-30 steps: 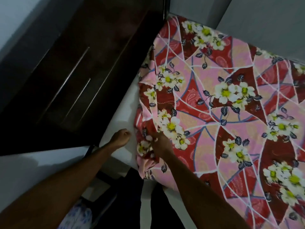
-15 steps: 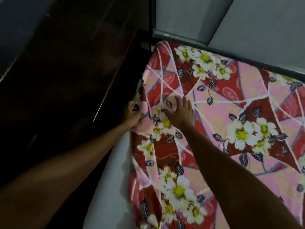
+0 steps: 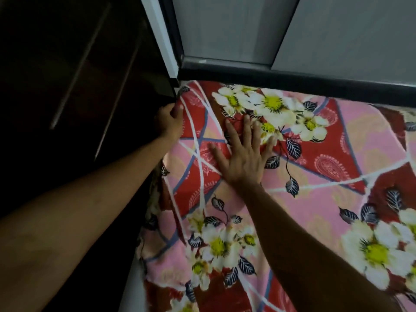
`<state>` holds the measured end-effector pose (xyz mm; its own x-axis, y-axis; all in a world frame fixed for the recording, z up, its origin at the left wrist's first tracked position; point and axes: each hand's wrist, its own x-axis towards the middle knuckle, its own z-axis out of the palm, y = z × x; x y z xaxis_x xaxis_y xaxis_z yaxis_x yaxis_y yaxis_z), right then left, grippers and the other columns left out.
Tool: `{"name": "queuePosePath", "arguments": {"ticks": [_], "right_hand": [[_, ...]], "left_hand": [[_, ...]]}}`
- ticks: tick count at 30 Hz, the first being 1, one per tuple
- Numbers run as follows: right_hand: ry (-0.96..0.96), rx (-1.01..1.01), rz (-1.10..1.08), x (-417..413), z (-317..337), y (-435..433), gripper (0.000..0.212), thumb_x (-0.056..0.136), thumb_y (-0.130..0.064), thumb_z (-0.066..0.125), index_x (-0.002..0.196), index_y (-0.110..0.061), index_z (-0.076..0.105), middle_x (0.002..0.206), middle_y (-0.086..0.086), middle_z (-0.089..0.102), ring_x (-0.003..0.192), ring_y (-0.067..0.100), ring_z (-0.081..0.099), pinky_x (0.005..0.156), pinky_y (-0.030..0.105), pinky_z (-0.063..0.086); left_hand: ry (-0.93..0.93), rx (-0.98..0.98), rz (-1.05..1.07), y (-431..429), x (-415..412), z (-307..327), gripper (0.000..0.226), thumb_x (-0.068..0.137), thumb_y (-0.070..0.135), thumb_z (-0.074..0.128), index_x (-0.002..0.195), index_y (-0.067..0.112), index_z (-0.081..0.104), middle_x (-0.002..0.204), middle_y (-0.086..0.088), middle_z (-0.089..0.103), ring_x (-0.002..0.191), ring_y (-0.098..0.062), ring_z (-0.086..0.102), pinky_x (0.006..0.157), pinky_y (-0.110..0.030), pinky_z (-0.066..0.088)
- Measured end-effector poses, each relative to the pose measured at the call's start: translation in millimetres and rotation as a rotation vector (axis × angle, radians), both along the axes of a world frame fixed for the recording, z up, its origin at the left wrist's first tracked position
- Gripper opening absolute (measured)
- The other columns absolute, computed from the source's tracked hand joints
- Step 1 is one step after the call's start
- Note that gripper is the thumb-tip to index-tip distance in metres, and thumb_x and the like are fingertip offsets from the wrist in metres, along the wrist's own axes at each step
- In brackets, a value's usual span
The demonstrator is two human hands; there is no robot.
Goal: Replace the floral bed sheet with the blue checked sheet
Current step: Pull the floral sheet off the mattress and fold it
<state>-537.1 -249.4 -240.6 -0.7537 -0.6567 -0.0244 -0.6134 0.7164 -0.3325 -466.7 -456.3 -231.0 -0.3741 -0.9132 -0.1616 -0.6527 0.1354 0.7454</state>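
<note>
Matt printed cloth floral sheet (image 3: 315,176); glossy dark wood headboard (image 3: 78,75).

**Hands at the far left corner of the bed**

The floral bed sheet (image 3: 315,199) covers the mattress, filling the right and lower part of the view. A wardrobe (image 3: 74,86) stands to its left, hard against the bed's side. Behind the bed runs a ledge (image 3: 292,79), with wall panels (image 3: 225,28) rising above it. The left hand (image 3: 170,122) sits at the sheet's far left corner, between sheet and wardrobe. The right hand (image 3: 244,154) lies flat on the sheet, just right of it.
</note>
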Motion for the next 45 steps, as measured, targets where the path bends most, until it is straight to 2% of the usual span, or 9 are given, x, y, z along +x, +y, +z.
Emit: {"name": "queuePosePath", "arguments": {"ticks": [4, 17, 26, 29, 31, 33, 39, 42, 45], "right_hand": [[0.028, -0.035, -0.025, -1, -12, 1, 0.072, 0.092, -0.078, 0.028, 0.155, -0.045, 0.019, 0.168, -0.004, -0.001, 0.154, 0.018, -0.008, 0.118, 0.062, -0.008], [0.054, -0.109, -0.019, -3, -23, 5, 0.072, 0.091, -0.076, 0.033, 0.155, -0.043, 0.024, 0.168, -0.003, 0.008, 0.154, 0.018, 0.000, 0.118, 0.062, -0.002], [-0.208, -0.228, 0.034, -17, -17, 9, 0.076, 0.090, -0.067, 0.015, 0.156, -0.030, 0.030, 0.166, -0.002, 0.016, 0.154, 0.019, 0.005, 0.120, 0.054, -0.013], [-0.574, -0.478, -0.045, -24, 4, 20, 0.069, 0.089, -0.053, 0.031, 0.140, -0.011, 0.052, 0.142, 0.016, 0.054, 0.136, 0.032, 0.043, 0.115, 0.064, 0.024], [-0.861, -0.694, -0.148, -15, 30, 38, 0.040, 0.092, -0.032, 0.046, 0.131, -0.023, 0.051, 0.120, 0.011, 0.065, 0.110, 0.032, 0.059, 0.100, 0.057, 0.046], [-0.957, -0.837, -0.274, 8, 50, 66, 0.043, 0.085, -0.022, 0.054, 0.128, -0.031, 0.051, 0.116, 0.010, 0.068, 0.100, 0.029, 0.064, 0.091, 0.051, 0.053], [-0.621, -0.405, -0.035, 143, 33, 214, 0.053, 0.090, -0.067, 0.050, 0.138, -0.045, 0.044, 0.145, -0.012, 0.051, 0.134, 0.011, 0.047, 0.108, 0.051, 0.043], [-0.344, -0.140, 0.150, 219, 33, 271, 0.069, 0.089, -0.072, 0.044, 0.148, -0.036, 0.043, 0.163, -0.008, 0.024, 0.151, 0.017, 0.020, 0.119, 0.047, 0.021], [-0.368, -0.053, 0.157, 276, 47, 299, 0.072, 0.087, -0.074, 0.045, 0.141, -0.028, 0.052, 0.163, -0.001, 0.027, 0.149, 0.023, 0.026, 0.117, 0.048, 0.020]], "left_hand": [[-0.012, -0.144, 0.043, -16, -24, -1, 0.024, 0.097, 0.019, 0.054, 0.075, 0.010, 0.054, 0.077, -0.003, 0.058, 0.074, -0.015, 0.052, 0.063, -0.021, 0.032], [-0.032, -0.332, -0.026, -3, -41, 44, 0.022, 0.104, 0.024, 0.041, 0.099, 0.005, 0.052, 0.096, -0.006, 0.059, 0.086, -0.012, 0.056, 0.067, -0.021, 0.038], [0.246, -0.371, -0.728, 125, -50, 128, 0.014, 0.104, 0.020, 0.042, 0.094, 0.014, 0.048, 0.078, -0.004, 0.060, 0.067, -0.018, 0.059, 0.054, -0.031, 0.044], [0.224, -0.348, -0.697, 168, -37, 146, 0.015, 0.104, 0.022, 0.042, 0.105, 0.010, 0.051, 0.078, 0.003, 0.060, 0.062, -0.004, 0.056, 0.050, -0.016, 0.040], [0.203, -0.254, -0.538, 177, -17, 148, 0.019, 0.104, 0.023, 0.040, 0.108, 0.009, 0.052, 0.076, 0.007, 0.055, 0.063, -0.005, 0.053, 0.051, -0.014, 0.040], [0.171, -0.146, -0.332, 173, 6, 142, 0.017, 0.104, 0.022, 0.040, 0.101, 0.010, 0.052, 0.081, 0.001, 0.057, 0.074, -0.017, 0.057, 0.058, -0.022, 0.040], [-0.379, 0.048, -0.350, 190, 106, 84, 0.020, 0.095, 0.022, 0.048, 0.077, 0.016, 0.052, 0.096, -0.014, 0.068, 0.088, -0.032, 0.063, 0.066, -0.032, 0.041], [-0.232, -0.114, -0.383, 226, 156, 82, 0.016, 0.091, 0.017, 0.055, 0.076, 0.017, 0.059, 0.081, -0.004, 0.066, 0.077, -0.026, 0.062, 0.061, -0.031, 0.042], [-0.068, -0.261, -0.413, 264, 205, 81, 0.009, 0.088, 0.016, 0.059, 0.096, 0.015, 0.063, 0.094, -0.003, 0.066, 0.089, -0.025, 0.062, 0.074, -0.037, 0.051]]}}
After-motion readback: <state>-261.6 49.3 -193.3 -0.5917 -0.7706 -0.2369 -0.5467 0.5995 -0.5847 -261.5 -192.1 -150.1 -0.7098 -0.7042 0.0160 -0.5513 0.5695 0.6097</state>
